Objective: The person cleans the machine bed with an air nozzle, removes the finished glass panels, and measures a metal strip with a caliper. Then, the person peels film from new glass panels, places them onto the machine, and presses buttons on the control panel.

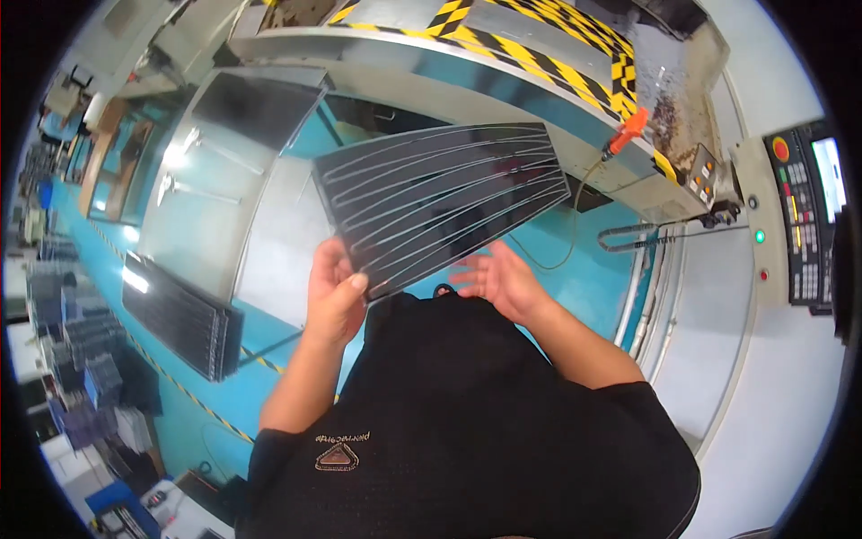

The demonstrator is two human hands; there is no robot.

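A black, glossy flat panel [440, 193] with several long pale curved lines or slots spans the space in front of my body, tilted up toward the right. My left hand [334, 287] grips its near left corner, thumb on top and fingers curled at the side edge. Close to the panel's near edge is my right hand [503, 280], its fingers spread and palm turned up. Whether a fingertip touches that edge is hard to make out.
To the left a table [283, 238] carries a stack of black panels [180, 314] and another dark panel [256, 108]. Ahead stands a machine ledge with yellow-black tape [539, 58] and an orange air gun [626, 135] on a hose. A control panel [799, 216] is at right.
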